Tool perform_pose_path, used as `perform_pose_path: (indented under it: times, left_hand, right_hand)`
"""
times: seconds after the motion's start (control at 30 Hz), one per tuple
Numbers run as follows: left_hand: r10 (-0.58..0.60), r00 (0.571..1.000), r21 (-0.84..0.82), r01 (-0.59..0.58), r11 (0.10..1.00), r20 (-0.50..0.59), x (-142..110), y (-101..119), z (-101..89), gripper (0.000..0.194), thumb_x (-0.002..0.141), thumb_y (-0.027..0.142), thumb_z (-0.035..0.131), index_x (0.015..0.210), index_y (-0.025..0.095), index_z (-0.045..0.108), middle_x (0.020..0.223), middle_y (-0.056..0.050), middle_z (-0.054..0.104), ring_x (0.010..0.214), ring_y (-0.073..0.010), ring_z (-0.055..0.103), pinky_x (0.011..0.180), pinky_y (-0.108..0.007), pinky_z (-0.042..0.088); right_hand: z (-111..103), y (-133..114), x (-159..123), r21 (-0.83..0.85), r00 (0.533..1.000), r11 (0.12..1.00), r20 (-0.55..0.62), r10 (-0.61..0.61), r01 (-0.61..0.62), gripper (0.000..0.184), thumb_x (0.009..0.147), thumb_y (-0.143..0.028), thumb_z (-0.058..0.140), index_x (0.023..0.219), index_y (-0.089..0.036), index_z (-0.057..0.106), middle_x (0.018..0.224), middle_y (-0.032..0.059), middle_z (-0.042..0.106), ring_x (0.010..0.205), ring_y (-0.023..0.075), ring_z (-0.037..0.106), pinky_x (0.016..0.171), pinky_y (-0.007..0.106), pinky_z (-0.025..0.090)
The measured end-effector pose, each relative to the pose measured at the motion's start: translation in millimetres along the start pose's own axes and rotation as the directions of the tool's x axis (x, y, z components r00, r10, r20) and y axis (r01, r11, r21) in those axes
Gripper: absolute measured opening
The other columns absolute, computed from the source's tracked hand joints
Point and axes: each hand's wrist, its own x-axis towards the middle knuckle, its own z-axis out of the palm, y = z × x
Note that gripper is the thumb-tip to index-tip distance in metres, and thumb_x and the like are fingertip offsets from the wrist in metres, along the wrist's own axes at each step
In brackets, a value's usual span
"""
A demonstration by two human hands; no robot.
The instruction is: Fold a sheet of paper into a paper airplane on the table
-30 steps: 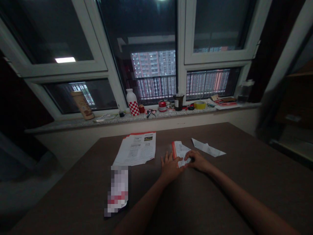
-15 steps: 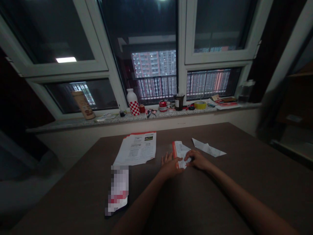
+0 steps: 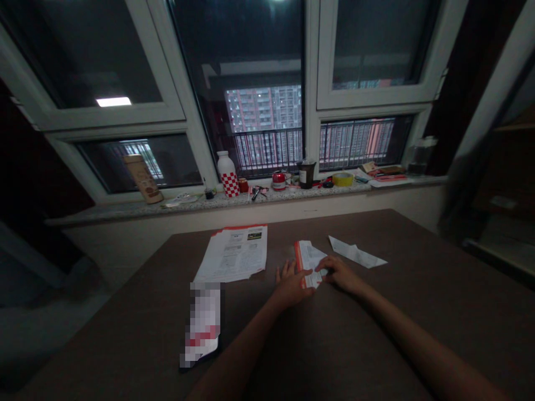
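Observation:
A folded sheet of printed paper [image 3: 308,253] with an orange-red strip along its left edge lies on the dark table in front of me. My left hand [image 3: 291,285] holds its lower left part down, two digits on the paper and the other fingers spread on the tabletop beside it. At the paper's right edge, my right hand [image 3: 339,273] has its bent fingertips closed on a folded part. The fingertips partly cover the lower end of the sheet. Just beyond my right hand lies a separate folded white paper piece [image 3: 357,254].
A stack of printed sheets [image 3: 236,253] lies left of my hands, with a blurred-out phone-like object [image 3: 204,323] nearer me. Along the windowsill [image 3: 188,208] stand a checkered bottle [image 3: 228,172], a tan tumbler [image 3: 143,179], a dark cup [image 3: 306,175] and yellow tape [image 3: 343,179].
My right hand's fingers have shifted slightly at the paper's right edge. My left hand and the other things stay where they were.

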Motion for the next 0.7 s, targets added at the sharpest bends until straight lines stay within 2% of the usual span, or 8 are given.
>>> perform_pose_path:
  times: [0.13,0.27,0.43,0.53,0.7]
  left_hand:
    - [0.012,0.999,0.02,-0.011,1.0,-0.04,-1.1,-1.0,0.7,0.066,0.075,0.058,0.061,0.137,0.04,0.046,0.159,-0.005,0.019,0.145,-0.0339,0.009,0.113,-0.06,0.005]
    - [0.045,0.998,0.004,-0.045,0.999,-0.034,-2.6,-2.9,-2.1,0.069,0.073,0.055,0.065,0.137,0.039,0.047,0.159,-0.005,0.018,0.145,-0.0345,0.013,0.114,-0.057,0.011]
    - [0.092,0.988,0.001,-0.093,0.996,-0.12,-2.4,-4.5,3.5,0.063,0.073,0.048,0.067,0.133,0.039,0.051,0.159,-0.004,0.017,0.145,-0.033,0.012,0.113,-0.058,0.008]
    - [0.103,0.983,-0.014,-0.106,0.994,-0.155,-0.9,-4.5,7.5,0.058,0.074,0.043,0.066,0.131,0.038,0.053,0.158,-0.003,0.019,0.145,-0.0313,0.013,0.114,-0.059,0.009]
    - [0.06,0.973,-0.061,-0.076,0.995,-0.224,1.0,-3.0,8.8,0.048,0.081,0.038,0.06,0.128,0.03,0.057,0.153,-0.006,0.033,0.144,-0.0279,0.02,0.115,-0.053,0.014]
  right_hand:
    - [-0.8,-7.7,-9.0,-0.086,0.999,0.996,-0.044,0.002,-0.006,0.037,0.072,-0.016,0.063,0.108,-0.023,0.068,0.121,0.0083,0.058,0.118,0.0257,0.049,0.103,0.043,0.036]
    - [-6.9,-11.8,-16.3,-0.228,0.998,0.973,-0.055,-0.033,0.02,0.041,0.08,-0.031,0.063,0.119,-0.019,0.064,0.139,0.0121,0.047,0.132,0.0296,0.035,0.11,0.046,0.029]
    - [-17.2,-15.0,-18.8,-0.339,0.997,0.938,0.02,-0.072,0.074,0.044,0.086,-0.045,0.057,0.123,-0.022,0.062,0.137,0.0123,0.051,0.128,0.0293,0.042,0.11,0.047,0.03]
    - [-19.6,-17.6,-19.0,-0.382,0.995,0.919,0.025,-0.094,0.096,0.042,0.088,-0.045,0.055,0.123,-0.023,0.063,0.134,0.0123,0.052,0.126,0.0296,0.045,0.108,0.047,0.032]
    - [-19.5,-19.7,-19.6,-0.419,0.993,0.901,0.018,-0.114,0.111,0.038,0.09,-0.041,0.053,0.122,-0.025,0.064,0.123,0.0119,0.056,0.116,0.028,0.05,0.101,0.044,0.039]
